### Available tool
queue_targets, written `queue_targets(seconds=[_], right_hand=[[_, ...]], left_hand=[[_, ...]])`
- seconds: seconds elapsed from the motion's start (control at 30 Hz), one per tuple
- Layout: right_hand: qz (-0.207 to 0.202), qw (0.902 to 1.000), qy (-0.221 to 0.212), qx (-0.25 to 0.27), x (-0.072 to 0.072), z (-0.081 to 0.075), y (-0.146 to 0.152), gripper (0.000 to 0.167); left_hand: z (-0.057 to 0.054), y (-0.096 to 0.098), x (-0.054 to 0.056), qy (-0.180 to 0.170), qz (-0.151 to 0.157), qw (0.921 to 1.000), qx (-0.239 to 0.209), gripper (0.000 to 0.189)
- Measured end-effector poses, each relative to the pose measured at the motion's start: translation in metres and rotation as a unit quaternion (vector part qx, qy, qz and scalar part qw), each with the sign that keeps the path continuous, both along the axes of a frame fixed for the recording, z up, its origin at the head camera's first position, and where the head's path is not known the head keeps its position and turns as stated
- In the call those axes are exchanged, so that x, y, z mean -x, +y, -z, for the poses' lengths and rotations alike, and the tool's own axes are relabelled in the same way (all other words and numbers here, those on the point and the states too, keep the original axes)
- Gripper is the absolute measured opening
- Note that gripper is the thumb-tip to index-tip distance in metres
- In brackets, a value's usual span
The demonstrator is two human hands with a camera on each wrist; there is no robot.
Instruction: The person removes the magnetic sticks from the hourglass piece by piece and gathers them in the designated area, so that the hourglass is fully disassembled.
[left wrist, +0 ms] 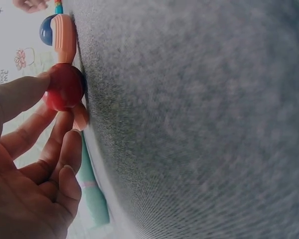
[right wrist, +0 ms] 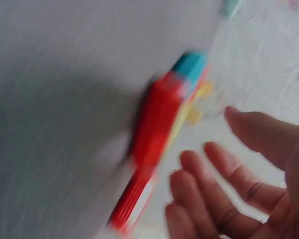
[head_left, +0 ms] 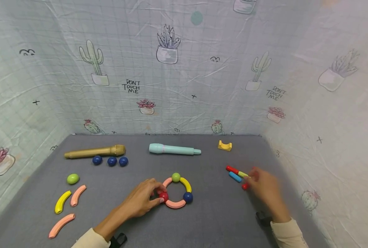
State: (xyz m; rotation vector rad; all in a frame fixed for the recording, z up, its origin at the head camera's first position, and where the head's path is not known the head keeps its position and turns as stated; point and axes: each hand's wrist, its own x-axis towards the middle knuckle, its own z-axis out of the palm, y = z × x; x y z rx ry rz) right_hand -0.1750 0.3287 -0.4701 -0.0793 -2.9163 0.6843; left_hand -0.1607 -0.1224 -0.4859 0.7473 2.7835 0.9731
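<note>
My left hand (head_left: 140, 199) pinches a red ball (left wrist: 65, 87) between thumb and fingers. That ball belongs to a ring lying on the grey table, with a green ball (head_left: 176, 177), a navy ball (head_left: 188, 197), a yellow curved piece (head_left: 186, 184) and pink curved pieces (head_left: 175, 204) around it. At the right, my blurred right hand (head_left: 266, 188) hovers by several short coloured rods: a red rod (head_left: 232, 169), a yellow-green rod (head_left: 243, 174) and a blue rod (head_left: 235, 177). A red piece (head_left: 245, 186) lies by its fingertips. In the right wrist view its fingers are spread, holding nothing.
Along the back lie a gold microphone (head_left: 95, 152), a mint microphone (head_left: 174, 149) and a yellow cradle-shaped block (head_left: 225, 145). Navy balls (head_left: 111, 161) sit before the gold one. At left are a green ball (head_left: 73, 178), a yellow curved piece (head_left: 62, 202) and pink curved pieces (head_left: 61, 225).
</note>
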Motion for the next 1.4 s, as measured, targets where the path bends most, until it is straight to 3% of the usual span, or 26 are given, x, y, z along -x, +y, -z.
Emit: queue_targets(seconds=[0.1,0.23,0.4,0.53,0.7,0.83,0.93,1.17,1.3,1.4], right_hand=[[-0.041,0.9981,0.024,0.04,0.001,-0.005,-0.026,0.019],[-0.127,0.9853,0.036,0.108,0.002,-0.006,-0.065,0.019],[-0.219,0.964,-0.01,0.151,0.0,-0.004,-0.111,0.025],[-0.3,0.9412,-0.034,0.151,-0.001,-0.001,-0.141,0.03],[-0.378,0.9203,-0.05,0.09,0.001,0.003,-0.174,0.027],[-0.398,0.9134,-0.075,0.039,0.004,0.007,-0.192,0.023],[-0.393,0.9158,-0.079,0.018,0.004,0.008,-0.201,0.021],[-0.392,0.9174,-0.069,0.015,0.007,0.008,-0.208,0.018],[-0.392,0.9173,-0.062,0.033,0.008,0.009,-0.207,0.019],[-0.388,0.9186,-0.061,0.042,0.009,0.01,-0.206,0.018]], left_hand=[[0.001,-0.001,0.0,0.008,0.0,1.0,0.0,0.02],[0.002,0.0,0.002,0.03,-0.004,0.9995,0.002,0.02],[0.0,0.004,0.005,0.043,-0.014,0.9984,0.034,0.021],[0.0,0.009,0.008,0.052,-0.021,0.9961,0.068,0.028],[0.003,0.013,0.014,0.083,-0.017,0.993,0.082,0.03],[0.003,0.016,0.017,0.103,-0.008,0.9914,0.08,0.029],[0.003,0.018,0.019,0.11,-0.001,0.9907,0.081,0.029],[0.003,0.019,0.022,0.15,0.007,0.9845,0.091,0.031],[0.003,0.021,0.024,0.188,0.013,0.9764,0.105,0.033],[0.003,0.025,0.027,0.228,0.022,0.9655,0.123,0.031]])
